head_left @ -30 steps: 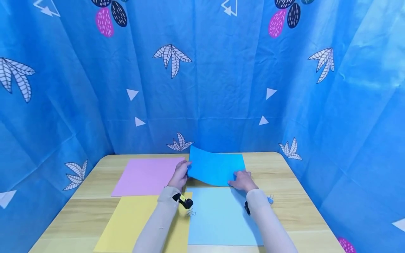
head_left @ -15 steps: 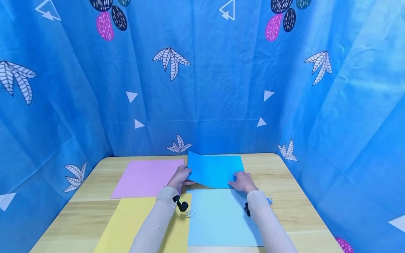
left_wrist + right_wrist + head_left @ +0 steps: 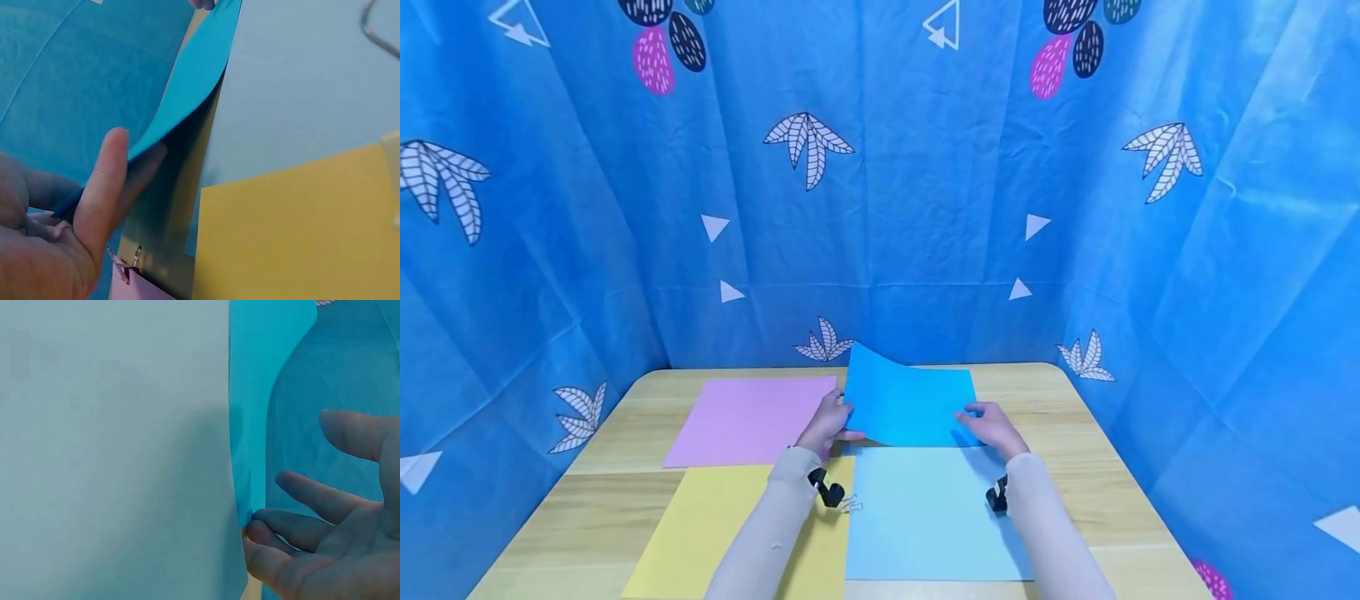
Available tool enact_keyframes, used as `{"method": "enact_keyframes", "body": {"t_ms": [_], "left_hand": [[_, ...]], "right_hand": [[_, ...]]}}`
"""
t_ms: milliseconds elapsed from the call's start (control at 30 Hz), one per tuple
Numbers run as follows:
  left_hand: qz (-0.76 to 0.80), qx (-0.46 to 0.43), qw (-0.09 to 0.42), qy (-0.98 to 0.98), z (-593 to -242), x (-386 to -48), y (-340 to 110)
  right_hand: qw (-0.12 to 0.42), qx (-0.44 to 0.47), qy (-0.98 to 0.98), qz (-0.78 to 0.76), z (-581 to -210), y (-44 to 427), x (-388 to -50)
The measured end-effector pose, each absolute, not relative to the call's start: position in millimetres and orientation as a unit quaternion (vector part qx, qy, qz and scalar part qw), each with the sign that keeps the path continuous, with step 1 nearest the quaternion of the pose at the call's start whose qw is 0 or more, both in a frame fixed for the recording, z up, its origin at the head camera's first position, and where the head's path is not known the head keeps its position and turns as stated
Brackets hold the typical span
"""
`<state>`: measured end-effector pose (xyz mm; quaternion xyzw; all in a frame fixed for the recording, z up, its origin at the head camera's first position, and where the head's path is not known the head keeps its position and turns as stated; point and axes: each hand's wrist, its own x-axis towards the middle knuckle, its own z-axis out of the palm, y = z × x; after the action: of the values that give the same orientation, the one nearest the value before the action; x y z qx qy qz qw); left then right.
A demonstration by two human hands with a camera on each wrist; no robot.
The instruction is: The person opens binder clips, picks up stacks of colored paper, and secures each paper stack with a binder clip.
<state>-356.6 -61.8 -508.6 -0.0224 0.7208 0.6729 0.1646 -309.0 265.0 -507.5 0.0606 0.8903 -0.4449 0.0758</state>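
A bright blue sheet of paper point(image 3: 910, 408) lies at the back, its left end raised and curved upward. At that left edge my left hand point(image 3: 829, 423) grips the sheet, thumb on top and another finger beneath in the left wrist view. A dark blue piece with a silvery part point(image 3: 67, 205), perhaps a binder clip, sits within this hand, mostly hidden. My right hand point(image 3: 995, 428) is by the sheet's right edge. Its fingers point(image 3: 319, 497) are spread and loosely bent in the right wrist view, with lower fingertips touching or very near the edge.
Pale blue paper point(image 3: 936, 517) lies in front, yellow paper point(image 3: 737, 525) at front left, pink paper point(image 3: 752, 417) behind it. A wire-handled clip point(image 3: 852, 504) is at the yellow paper's right edge. A pink binder clip point(image 3: 127, 265) grips the pink paper. Patterned blue curtains point(image 3: 925, 208) enclose the table.
My right hand has shifted right and loosened from the bright blue sheet's corner. The sheet's left end dipped slightly, then rose again in my left hand.
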Motion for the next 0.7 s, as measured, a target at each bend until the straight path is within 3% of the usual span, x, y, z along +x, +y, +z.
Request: {"method": "enact_keyframes", "body": {"t_ms": [400, 700], "left_hand": [[0.724, 0.006, 0.104, 0.682, -510.5, -351.7, -69.2], [0.753, 0.017, 0.094, 0.651, -507.6, -343.9, -79.3]], "right_hand": [[0.056, 0.101, 0.831, -0.544, -511.5, 275.6, -312.4], [0.061, 0.101, 0.803, -0.584, -513.2, 277.7, -316.8]]}}
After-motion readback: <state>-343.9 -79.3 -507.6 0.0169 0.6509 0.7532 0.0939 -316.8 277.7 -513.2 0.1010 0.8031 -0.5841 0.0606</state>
